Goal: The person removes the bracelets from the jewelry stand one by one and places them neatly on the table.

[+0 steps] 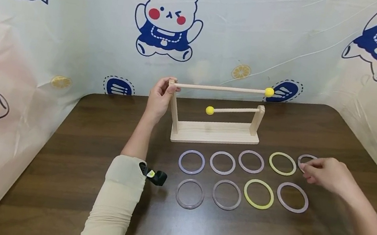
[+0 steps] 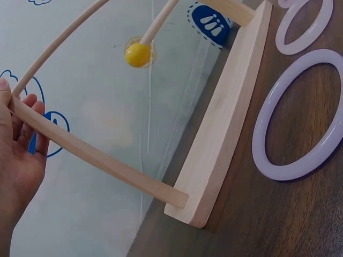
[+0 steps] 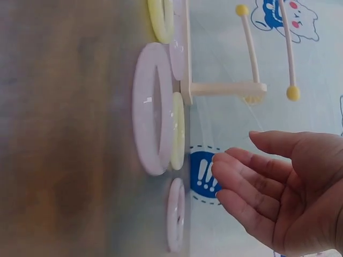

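Observation:
A pale wooden stand (image 1: 213, 132) has two upright posts, each with a horizontal rod ending in a yellow ball (image 1: 269, 92). With thumb and fingers, my left hand (image 1: 160, 99) grips the top of the taller left post (image 2: 96, 155). My right hand (image 1: 330, 175) is over the table's right side, overlapping the rightmost lilac ring (image 1: 302, 155) in the head view. The right wrist view shows the same hand (image 3: 278, 187) with loosely bent fingers, a gap between thumb and fingers and nothing held. That ring (image 3: 170, 217) lies flat, apart from the fingertips.
Several rings lie in two rows before the stand, among them a blue ring (image 1: 180, 161), a yellow ring (image 1: 245, 191) and a clear greyish ring (image 1: 178, 193). The dark wooden table (image 1: 90, 135) meets a cartoon-printed cloth (image 1: 220, 29) behind.

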The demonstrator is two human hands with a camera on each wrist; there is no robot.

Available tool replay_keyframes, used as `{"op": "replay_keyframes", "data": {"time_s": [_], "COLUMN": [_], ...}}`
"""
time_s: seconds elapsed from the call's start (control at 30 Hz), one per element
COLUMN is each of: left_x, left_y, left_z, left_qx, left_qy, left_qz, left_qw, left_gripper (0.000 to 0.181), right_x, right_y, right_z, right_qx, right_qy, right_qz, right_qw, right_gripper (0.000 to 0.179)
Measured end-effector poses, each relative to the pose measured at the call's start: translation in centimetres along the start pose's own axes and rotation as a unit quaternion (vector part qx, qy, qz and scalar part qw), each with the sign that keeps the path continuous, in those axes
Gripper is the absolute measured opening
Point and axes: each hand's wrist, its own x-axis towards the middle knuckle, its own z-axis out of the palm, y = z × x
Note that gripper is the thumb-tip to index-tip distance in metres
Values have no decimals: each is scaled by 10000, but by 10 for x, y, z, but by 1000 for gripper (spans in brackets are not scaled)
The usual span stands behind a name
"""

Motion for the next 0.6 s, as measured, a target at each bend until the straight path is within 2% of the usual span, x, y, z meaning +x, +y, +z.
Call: {"op": "replay_keyframes", "data": {"time_s": [0.17, 0.3, 0.4, 0.5, 0.6], "left_x": [-6, 0, 5, 1, -7], "left_y": [21, 14, 5, 11, 16], "left_z": [0, -1, -2, -3, -6], "left_qx": [143, 206, 756, 1706, 2603], "left_qy": [-109, -304, -425, -679, -1150], "left_qz": [-210, -301, -281, -381, -716], "left_qw": [9996, 9989, 9958, 9823, 9560], "left_gripper": [34, 35, 37, 45, 58], "right_x": [20, 30, 35, 40, 44], "right_y": [-10, -15, -20, -25, -31], "right_z": [-6, -10, -15, -20, -21], "right_qx": [-478, -772, -860, -973, -1092], "right_qy": [93, 234, 230, 268, 296], "right_qz": [-105, -141, -103, -44, 24], "right_qw": [9988, 9966, 9960, 9949, 9936], "right_gripper": [43, 47, 48, 52, 66]}}
